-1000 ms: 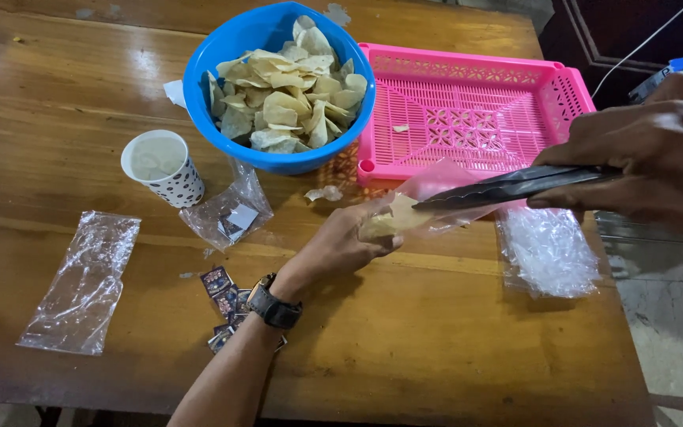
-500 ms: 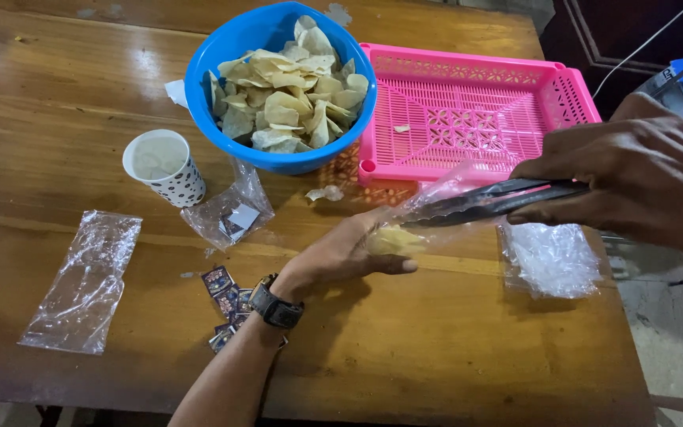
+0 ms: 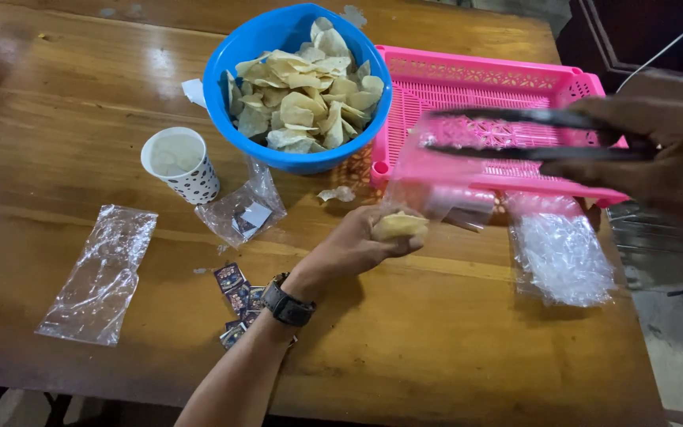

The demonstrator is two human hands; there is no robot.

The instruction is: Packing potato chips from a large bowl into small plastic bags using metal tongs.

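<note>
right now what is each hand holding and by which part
The left hand grips the clear plastic bag by its chip-filled bottom end. The right hand holds the black metal tongs by their handle end, tips open.

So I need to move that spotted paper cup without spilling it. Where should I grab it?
Grip the spotted cup around its side wall, just below the rim, coming from the near side. It stands upright with its mouth open upward. The blue bowl sits to its right and a small clear bag lies close by, so the near and left sides look freest.

Blue bowl (image 3: 231, 59), pink tray (image 3: 476, 67), white cup (image 3: 187, 170) with black dots.
</note>
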